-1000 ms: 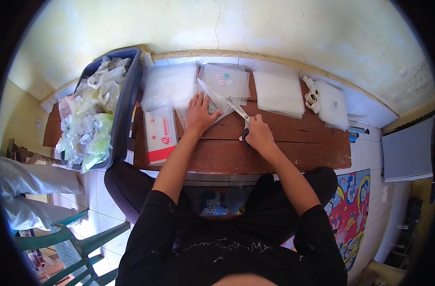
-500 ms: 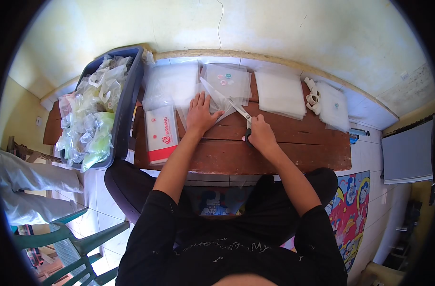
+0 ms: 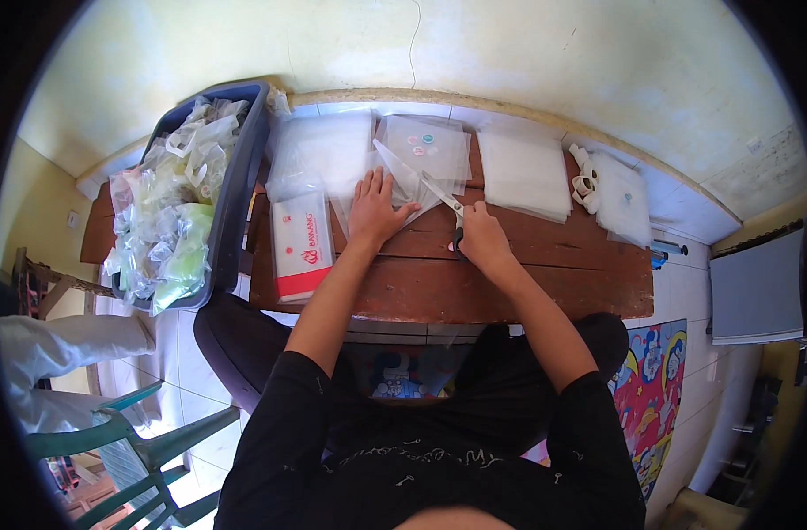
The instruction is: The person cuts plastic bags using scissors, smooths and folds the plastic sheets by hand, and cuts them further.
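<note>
My left hand (image 3: pixel 377 212) lies flat on a folded clear plastic sheet (image 3: pixel 401 177) on the brown wooden table (image 3: pixel 545 274), fingers pointing away from me and thumb out to the right. My right hand (image 3: pixel 484 237) grips a pair of scissors (image 3: pixel 445 196) by the dark handles. The metal blades point forward and left, over the right side of the folded plastic. Whether they touch its edge I cannot tell. Just beyond lie clear plastic bags (image 3: pixel 439 150) with small coloured prints. A white and red packet (image 3: pixel 302 246) marked BAWANG is left of my left hand.
Stacks of clear plastic (image 3: pixel 322 155) and white plastic sheets (image 3: pixel 522 172) line the back. A coil of white strap (image 3: pixel 584 179) sits beside another plastic stack (image 3: pixel 621 199). A dark tub (image 3: pixel 251 150) of filled bags stands left. Below are a green chair (image 3: pixel 156 450) and another person's pale-trousered legs (image 3: pixel 76 340).
My right hand and the scissors have moved slightly forward and left along the plastic. My left hand stays in place. The other person's legs at the left have shifted a little.
</note>
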